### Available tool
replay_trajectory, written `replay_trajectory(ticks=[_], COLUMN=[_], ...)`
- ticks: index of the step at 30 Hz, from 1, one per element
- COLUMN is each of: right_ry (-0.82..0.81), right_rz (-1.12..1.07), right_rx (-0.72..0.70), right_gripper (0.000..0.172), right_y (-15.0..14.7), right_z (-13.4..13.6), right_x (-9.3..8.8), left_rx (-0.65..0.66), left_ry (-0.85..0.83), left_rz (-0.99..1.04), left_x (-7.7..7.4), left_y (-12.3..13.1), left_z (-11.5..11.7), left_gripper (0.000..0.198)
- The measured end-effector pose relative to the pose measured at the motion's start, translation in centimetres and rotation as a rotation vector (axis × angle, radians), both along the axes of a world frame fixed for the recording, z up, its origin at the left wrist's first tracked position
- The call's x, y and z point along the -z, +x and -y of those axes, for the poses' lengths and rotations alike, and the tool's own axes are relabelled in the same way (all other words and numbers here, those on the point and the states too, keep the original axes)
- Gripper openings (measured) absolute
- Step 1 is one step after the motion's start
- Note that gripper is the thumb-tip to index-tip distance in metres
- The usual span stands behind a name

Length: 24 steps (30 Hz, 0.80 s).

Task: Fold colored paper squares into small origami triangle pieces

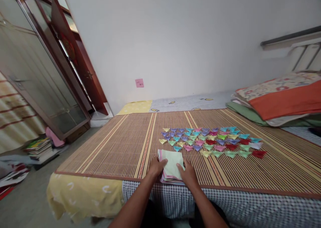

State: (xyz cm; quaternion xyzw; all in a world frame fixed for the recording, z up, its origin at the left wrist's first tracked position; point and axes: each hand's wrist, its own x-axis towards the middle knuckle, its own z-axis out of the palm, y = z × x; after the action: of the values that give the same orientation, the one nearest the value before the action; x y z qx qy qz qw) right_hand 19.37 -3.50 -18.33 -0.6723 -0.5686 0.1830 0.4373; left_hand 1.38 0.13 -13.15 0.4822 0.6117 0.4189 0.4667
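Observation:
A stack of square coloured paper sheets (173, 164), pale green on top, lies near the front edge of a striped bamboo mat (112, 141) on a bed. My left hand (155, 166) rests on the stack's left edge with its thumb on the top sheet. My right hand (187, 172) presses on the stack's right side, fingers bent on the paper. Behind the stack, several small folded paper triangles (210, 141) in many colours lie in rows on the mat.
Folded quilts and a pillow (281, 99) are piled at the bed's right end. A white wall (175, 37) runs behind the bed. A brown door (75, 54) and glass cabinet (32, 77) stand at left, with books (37, 147) on the floor.

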Motion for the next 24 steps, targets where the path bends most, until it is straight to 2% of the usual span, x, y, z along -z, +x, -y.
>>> replay_trajectory(ticks=[6, 12, 17, 20, 22, 24], right_ry=[0.025, 0.102, 0.144, 0.167, 0.171, 0.157], right_rz=[0.0, 0.044, 0.085, 0.104, 0.119, 0.136], right_rx=[0.02, 0.042, -0.015, -0.054, -0.06, -0.059], right_gripper=[0.026, 0.038, 0.033, 0.028, 0.025, 0.023], right_y=[-0.3, -3.8, -5.7, -4.2, -2.3, -0.4], right_z=[-0.2, 1.3, 2.6, 1.9, 0.9, -0.4], right_x=[-0.1, -0.5, -0.7, -1.0, -1.4, -2.0], left_rx=[0.045, 0.004, -0.078, -0.189, -0.282, -0.315], left_ry=[-0.059, -0.066, -0.026, 0.098, 0.208, 0.286], left_rz=[-0.034, -0.103, -0.161, -0.186, -0.201, -0.197], left_x=[-0.4, -1.3, -1.6, -1.6, -1.5, -1.0], left_y=[-0.5, -5.3, -8.2, -9.3, -10.1, -10.9], left_z=[0.1, -0.1, -0.3, 1.2, 3.4, 6.3], left_gripper=[0.038, 0.037, 0.036, 0.032, 0.043, 0.054])
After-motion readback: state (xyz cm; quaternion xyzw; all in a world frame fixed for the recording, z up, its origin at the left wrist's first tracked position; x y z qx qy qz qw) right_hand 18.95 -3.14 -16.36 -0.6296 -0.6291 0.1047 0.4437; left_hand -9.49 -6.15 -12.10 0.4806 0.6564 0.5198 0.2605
